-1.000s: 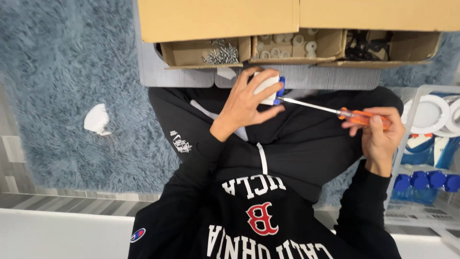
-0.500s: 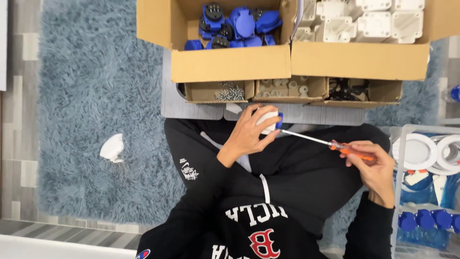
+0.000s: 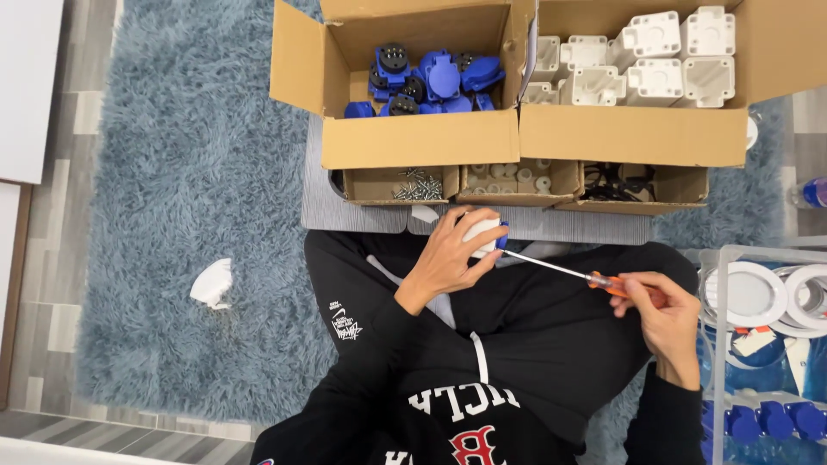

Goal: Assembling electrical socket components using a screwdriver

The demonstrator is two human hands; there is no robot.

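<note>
My left hand (image 3: pixel 448 258) is closed around a small white plastic housing (image 3: pixel 479 236) with a blue insert (image 3: pixel 501 231) showing at its right end, held just above my lap, in front of the row of small cardboard trays. My right hand (image 3: pixel 659 314) is closed on the orange handle of a screwdriver (image 3: pixel 594 278), whose thin metal shaft runs up and left until its tip meets the blue end of the housing. So the part sits wholly inside my left grip, and the tool bridges the gap between the two hands.

The housing looks light and rigid, a hard moulded shell with smooth sides, so I judge it could twist in my fingers under the driver's push. Wrapping the fingers round its body, as now, with the thumb behind it, seems the best hold; the blue end has to stay bare for the tip. I think the tip sits on a screw, but it is too small to tell.

Beyond my knees stands a cardboard box of blue parts (image 3: pixel 426 82), touching a box of white housings (image 3: pixel 655 60). One tray holds loose screws (image 3: pixel 418 185). A white scrap (image 3: pixel 212 282) lies on the blue rug (image 3: pixel 172 172), well apart to my left.
</note>
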